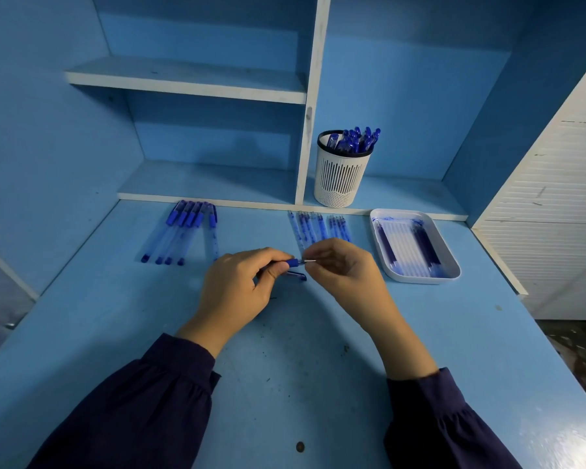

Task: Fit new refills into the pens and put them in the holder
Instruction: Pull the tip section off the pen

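My left hand (241, 286) grips a blue pen (293, 264) near the middle of the blue desk, its end pointing right. My right hand (344, 269) pinches a thin refill (310, 262) that sticks out of that end. A blue pen cap (296, 275) lies on the desk just under my hands. Several capped pens (183, 231) lie in a row at the back left. Several loose refills (318, 226) lie at the back centre. A white slotted holder (340, 174) with several blue pens stands on the low shelf behind.
A white tray (450, 262) holding several refills sits to the right of my hands. A blue shelf unit with white edges (305, 130) rises behind the desk. A white cabinet (555, 214) closes off the right side.
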`<state>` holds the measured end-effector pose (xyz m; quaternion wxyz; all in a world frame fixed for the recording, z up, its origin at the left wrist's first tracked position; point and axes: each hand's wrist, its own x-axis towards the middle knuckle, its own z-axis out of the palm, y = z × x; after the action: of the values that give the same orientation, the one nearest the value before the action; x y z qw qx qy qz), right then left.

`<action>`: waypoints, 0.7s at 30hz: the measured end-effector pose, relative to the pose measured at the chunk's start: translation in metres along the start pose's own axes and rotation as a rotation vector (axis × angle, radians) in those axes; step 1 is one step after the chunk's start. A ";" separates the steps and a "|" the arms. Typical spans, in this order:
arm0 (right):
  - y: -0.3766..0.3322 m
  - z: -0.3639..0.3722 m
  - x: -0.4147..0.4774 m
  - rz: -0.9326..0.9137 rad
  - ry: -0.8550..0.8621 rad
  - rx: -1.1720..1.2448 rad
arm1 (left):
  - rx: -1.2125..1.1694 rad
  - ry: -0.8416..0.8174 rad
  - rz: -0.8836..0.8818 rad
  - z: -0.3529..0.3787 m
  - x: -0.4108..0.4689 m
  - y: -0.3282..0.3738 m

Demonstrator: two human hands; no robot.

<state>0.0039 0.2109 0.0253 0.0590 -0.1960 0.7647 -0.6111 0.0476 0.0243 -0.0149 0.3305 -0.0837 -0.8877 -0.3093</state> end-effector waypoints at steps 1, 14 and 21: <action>0.000 -0.001 0.000 0.018 -0.009 0.038 | -0.006 -0.003 -0.005 0.000 0.000 0.000; 0.001 -0.005 0.001 0.118 -0.029 0.092 | 0.004 -0.004 -0.009 0.000 -0.001 0.000; 0.001 -0.010 0.003 0.127 0.006 0.269 | 0.007 0.008 -0.016 0.000 -0.001 0.000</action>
<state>-0.0022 0.2187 0.0268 0.1210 -0.1356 0.6869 -0.7037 0.0480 0.0243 -0.0156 0.3319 -0.0742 -0.8881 -0.3093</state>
